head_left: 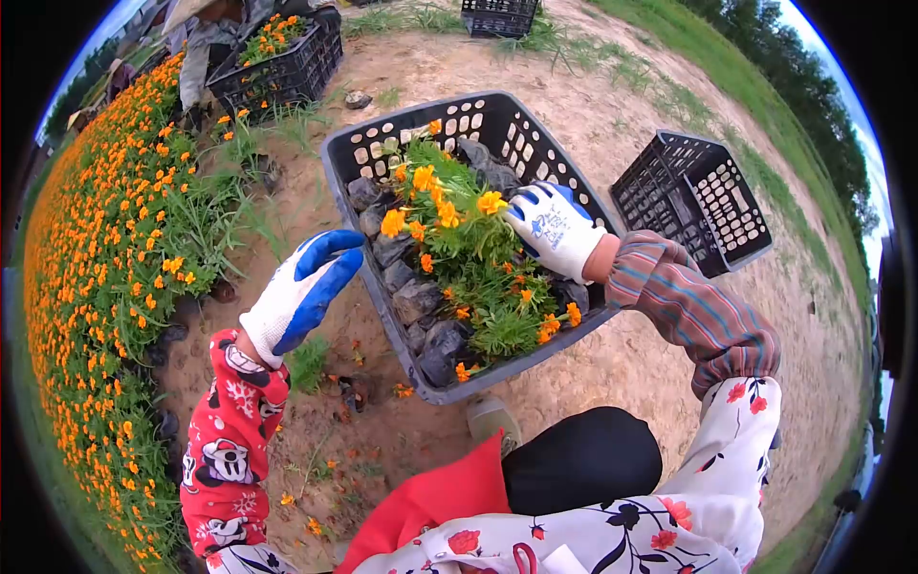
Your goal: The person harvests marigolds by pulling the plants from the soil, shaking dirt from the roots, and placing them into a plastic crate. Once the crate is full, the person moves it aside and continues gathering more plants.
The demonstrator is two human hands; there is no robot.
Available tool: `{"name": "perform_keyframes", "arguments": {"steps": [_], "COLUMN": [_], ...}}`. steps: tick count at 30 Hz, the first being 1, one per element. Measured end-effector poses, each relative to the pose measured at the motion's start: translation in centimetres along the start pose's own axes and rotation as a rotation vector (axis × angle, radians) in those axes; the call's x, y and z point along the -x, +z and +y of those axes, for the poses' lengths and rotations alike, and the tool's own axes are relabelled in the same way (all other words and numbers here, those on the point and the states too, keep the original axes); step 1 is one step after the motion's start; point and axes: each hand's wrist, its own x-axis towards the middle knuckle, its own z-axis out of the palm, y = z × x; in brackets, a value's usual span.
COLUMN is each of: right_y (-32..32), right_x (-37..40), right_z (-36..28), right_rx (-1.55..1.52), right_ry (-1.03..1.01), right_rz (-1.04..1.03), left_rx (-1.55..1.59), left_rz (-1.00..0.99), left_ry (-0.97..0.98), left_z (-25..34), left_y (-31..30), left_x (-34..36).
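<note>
A black plastic crate (437,392) with round and slotted holes stands on the soil in front of me. Inside it lie marigold plants (478,258) with orange flowers and several dark bagged root balls (417,300). My right hand (555,228), in a white and blue glove, reaches over the crate's right side against the plants; its fingers are bent beside an orange flower, and what they hold is hidden by leaves. To the left of the crate, my left hand (304,290), gloved alike, hangs in the air with thumb and fingers apart and nothing between them.
An empty black crate (703,204) stands at the right. Another crate with marigolds (277,86) is at the upper left beside a bending person (201,48). A further crate (499,17) sits at the top. Dense marigold rows (105,287) run along the left.
</note>
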Motion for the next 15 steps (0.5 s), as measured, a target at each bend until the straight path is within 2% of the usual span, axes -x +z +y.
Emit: {"name": "perform_keyframes", "arguments": {"steps": [1,2,4,5,6,7,8,9,10,11,12,13,14,15], "right_y": [3.0,7.0,12.3,8.2,6.0,5.4,4.5,3.6,3.9,5.4,8.4,10.9,17.6,19.7], "right_x": [0.4,0.7,-0.6,-1.8,-2.5,-1.5,-1.5,-1.2,-0.5,-0.2,0.0,0.5,1.0,1.1], "right_z": [-1.0,-1.7,-2.5,-3.4,-3.2,-2.6,-2.3,-2.4,-2.5,-2.2,-1.2,0.2,3.9,4.7], "right_rx": [-0.021,-0.005,-0.017,-0.013,-0.054,-0.152,-0.279,-0.266,-0.21,-0.28,-0.333,-0.225,-0.666,-0.133], "right_ry": [-0.046,-0.119,-0.023,0.0,0.028,0.001,0.117,0.179,0.149,0.166,0.245,0.366,0.447,0.281], "right_rz": [-0.062,-0.269,-0.338,-0.562,-0.723,-0.531,-0.623,-0.562,-0.289,-0.063,0.099,0.128,0.102,0.206], "left_rx": [0.023,0.053,0.007,-0.023,-0.178,-0.292,-0.428,-0.407,-0.338,-0.236,-0.255,-0.27,-0.319,-0.227], "left_rz": [0.037,0.085,0.173,0.233,0.176,0.157,0.186,0.237,0.298,0.421,0.463,0.548,0.65,0.726], "left_ry": [-0.071,-0.11,-0.211,-0.256,-0.311,-0.345,-0.297,-0.395,-0.558,-0.637,-0.696,-0.654,-0.548,-0.575], "left_z": [-1.5,-3.1,-5.1,-7.0,-8.8,-10.0,-12.0,-13.5,-13.7,-17.6,-19.4,-22.2,-27.5,-29.5], "left_y": [-1.3,-2.4,-4.1,-4.9,-6.4,-7.4,-8.0,-8.3,-8.1,-7.9,-7.5,-6.7,-5.3,-3.5], "left_x": [1.2,2.5,6.4,8.8,11.4,14.6,18.1,21.3,24.4,28.0,31.1,34.2,37.6,39.9]}}
